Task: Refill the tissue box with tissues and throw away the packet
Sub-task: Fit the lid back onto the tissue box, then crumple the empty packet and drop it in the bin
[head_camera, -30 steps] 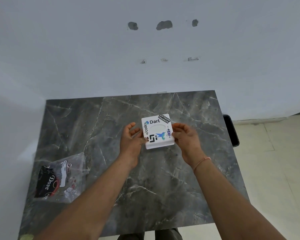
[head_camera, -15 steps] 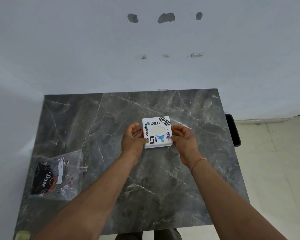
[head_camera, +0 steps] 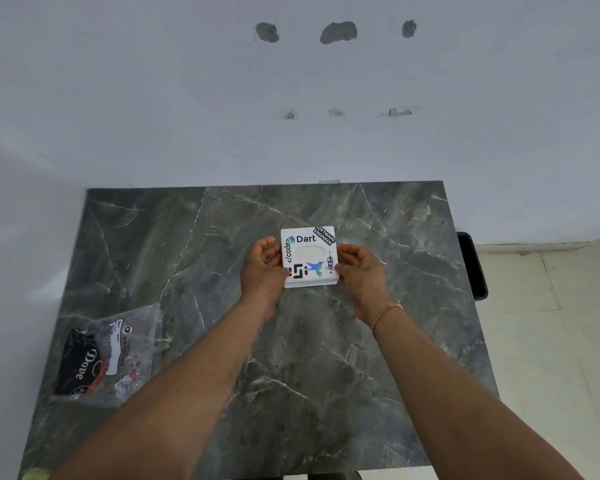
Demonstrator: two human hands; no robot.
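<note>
A white square tissue box [head_camera: 309,256] covered in stickers sits near the middle of the dark marble table [head_camera: 222,237]; pale tissue shows through its oval top opening. My left hand [head_camera: 262,270] grips the box's left side and my right hand [head_camera: 359,271] grips its right side, thumbs on the top edge. An empty clear plastic packet [head_camera: 108,351] with a black "Dove" label lies flat at the table's left front.
The table stands against a white wall with patched holes. A black bin [head_camera: 471,265] sits on the floor just past the table's right edge. Pale floor tiles lie to the right.
The box has gone from slightly tilted to flat on the table, a little farther from me. Both hands stay on its sides.
</note>
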